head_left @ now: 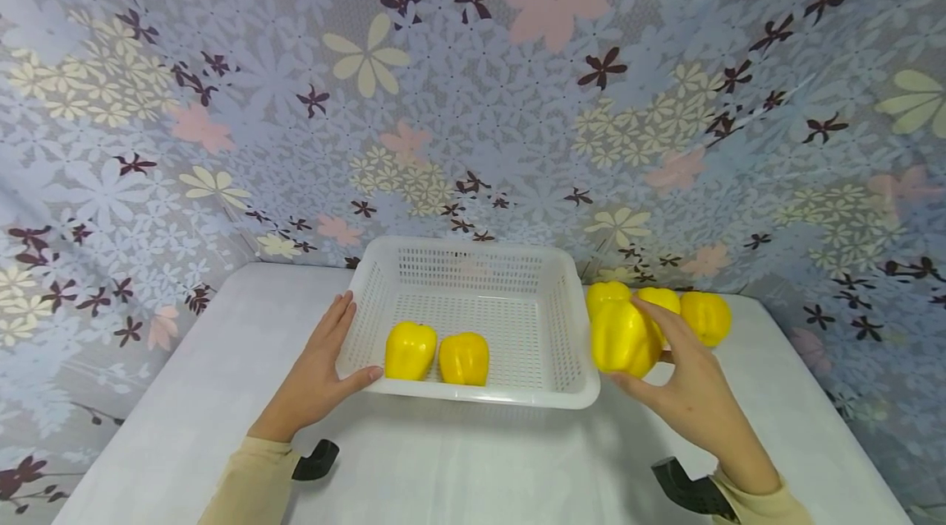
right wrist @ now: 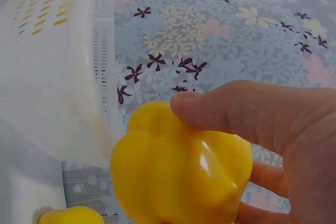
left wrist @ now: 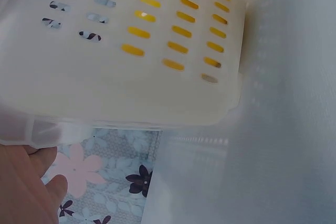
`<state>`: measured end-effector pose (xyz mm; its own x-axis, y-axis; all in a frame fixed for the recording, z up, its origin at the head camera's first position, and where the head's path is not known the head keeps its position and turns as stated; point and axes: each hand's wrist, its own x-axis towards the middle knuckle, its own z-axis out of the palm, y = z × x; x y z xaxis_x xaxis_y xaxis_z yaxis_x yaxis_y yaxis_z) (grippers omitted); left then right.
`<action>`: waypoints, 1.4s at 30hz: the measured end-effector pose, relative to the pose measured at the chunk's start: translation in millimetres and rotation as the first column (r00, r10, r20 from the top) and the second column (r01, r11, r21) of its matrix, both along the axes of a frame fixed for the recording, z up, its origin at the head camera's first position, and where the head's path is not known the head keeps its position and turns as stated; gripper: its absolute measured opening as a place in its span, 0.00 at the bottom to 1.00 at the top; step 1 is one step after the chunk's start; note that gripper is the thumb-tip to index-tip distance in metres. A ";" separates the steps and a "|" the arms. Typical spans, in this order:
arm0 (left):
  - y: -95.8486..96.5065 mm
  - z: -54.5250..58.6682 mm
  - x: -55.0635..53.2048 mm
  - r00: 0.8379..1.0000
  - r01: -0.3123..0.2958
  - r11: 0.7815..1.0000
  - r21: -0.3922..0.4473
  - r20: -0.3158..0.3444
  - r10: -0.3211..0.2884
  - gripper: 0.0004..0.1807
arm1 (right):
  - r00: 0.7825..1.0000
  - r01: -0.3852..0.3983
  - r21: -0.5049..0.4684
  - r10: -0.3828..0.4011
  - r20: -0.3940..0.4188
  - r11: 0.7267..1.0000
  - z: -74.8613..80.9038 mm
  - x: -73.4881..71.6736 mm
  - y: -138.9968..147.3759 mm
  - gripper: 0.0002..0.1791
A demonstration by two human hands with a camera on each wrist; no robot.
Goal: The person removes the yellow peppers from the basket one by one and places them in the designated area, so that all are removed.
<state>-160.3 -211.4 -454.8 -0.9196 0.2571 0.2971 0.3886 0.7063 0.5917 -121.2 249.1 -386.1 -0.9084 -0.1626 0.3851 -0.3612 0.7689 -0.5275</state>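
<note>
Our right hand (head_left: 691,398) curls round a yellow pepper (head_left: 624,340), the basket wall (head_left: 565,328) parting it from two peppers (head_left: 411,351) inside; our left hand (head_left: 314,377), straight-fingered, touches the rim (head_left: 473,393).

From above, the right hand (head_left: 686,402) can enter the white basket (head_left: 510,340) at its rear and right part; two yellow peppers (head_left: 411,351) occupy the front left and middle. The right wall (head_left: 567,344) stands before the held pepper (head_left: 624,338). Behind, the flowered cloth (head_left: 532,139) blocks passage.
</note>
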 end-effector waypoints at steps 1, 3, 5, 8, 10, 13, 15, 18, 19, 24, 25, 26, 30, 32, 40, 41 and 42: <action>0.1 -0.1 0.1 1.000 0.001 1.000 0.000 0.000 -0.001 0.57 | 1.000 0.004 0.000 -0.004 -0.001 1.000 -0.9 0.1 0.9 0.54; 0.2 -0.4 0.3 1.000 0.002 1.000 0.001 -0.003 -0.002 0.57 | 1.000 0.013 0.001 -0.013 -0.002 1.000 -2.8 0.2 2.5 0.54; 0.4 -0.5 0.8 1.000 0.001 1.000 0.001 -0.007 -0.001 0.57 | 1.000 0.016 -0.003 -0.016 -0.002 1.000 -4.9 -0.1 4.2 0.54; 0.5 -1.3 0.9 1.000 -0.002 1.000 0.000 -0.012 0.002 0.57 | 1.000 0.019 -0.009 -0.019 0.004 1.000 -8.2 -0.8 7.3 0.54; 0.7 -1.8 0.8 1.000 -0.004 1.000 -0.003 -0.014 0.004 0.57 | 1.000 0.021 -0.010 -0.021 0.009 1.000 -10.4 -1.2 9.5 0.53; 0.7 -2.4 0.6 1.000 -0.004 1.000 -0.006 -0.017 0.004 0.56 | 0.999 0.026 -0.007 -0.026 0.021 1.000 -13.4 -1.7 12.6 0.53; 0.5 -2.2 0.7 1.000 -0.005 1.000 -0.006 -0.016 0.005 0.56 | 0.999 0.029 -0.005 -0.029 0.029 1.000 -15.0 -2.6 14.1 0.53; 0.4 -2.0 0.8 1.000 -0.006 1.000 -0.006 -0.010 0.006 0.56 | 0.999 0.034 0.003 -0.034 0.036 0.999 -17.3 -4.5 16.4 0.54; 0.5 -2.0 0.7 1.000 -0.006 1.000 -0.005 -0.007 0.006 0.56 | 0.999 0.038 0.007 -0.038 0.037 0.999 -17.9 -5.2 17.2 0.54; 0.8 -2.7 0.4 1.000 -0.006 1.000 -0.002 -0.004 0.006 0.56 | 0.997 0.051 0.025 -0.052 0.054 0.998 -22.0 -8.1 19.8 0.54; 0.7 -2.9 0.4 1.000 -0.006 1.000 -0.002 -0.005 0.006 0.56 | 0.997 0.052 0.026 -0.053 0.062 0.998 -22.6 -8.7 20.0 0.54; 0.5 -3.0 0.4 1.000 -0.006 1.000 -0.001 -0.007 0.006 0.56 | 0.996 0.051 0.027 -0.053 0.074 0.998 -23.4 -9.4 20.3 0.54; -0.3 -3.2 0.3 1.000 -0.003 1.000 -0.003 -0.012 0.003 0.56 | 0.991 0.053 0.030 -0.056 0.124 0.998 -26.3 -12.4 22.6 0.54; -0.6 -3.1 0.0 1.000 -0.002 1.000 -0.005 -0.014 0.002 0.57 | 0.987 0.055 0.031 -0.059 0.147 0.998 -28.3 -14.0 24.0 0.54; -0.8 -1.9 0.2 1.000 0.001 1.000 -0.012 -0.019 -0.002 0.57 | 0.976 0.056 0.039 -0.063 0.208 0.998 -36.8 -19.4 27.1 0.56; -0.7 -1.7 0.2 1.000 0.001 1.000 -0.012 -0.018 -0.001 0.57 | 0.974 0.057 0.042 -0.064 0.215 0.998 -37.6 -20.0 27.2 0.56; -0.7 -1.5 0.3 1.000 0.000 1.000 -0.013 -0.017 0.000 0.57 | 0.973 0.055 0.043 -0.063 0.222 0.998 -38.3 -20.5 27.3 0.56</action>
<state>-160.0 -212.1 -456.3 -0.9144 0.2611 0.3095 0.3987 0.7142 0.5754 -141.7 276.3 -424.4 -0.9792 -0.1158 0.1665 -0.1907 0.8053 -0.5614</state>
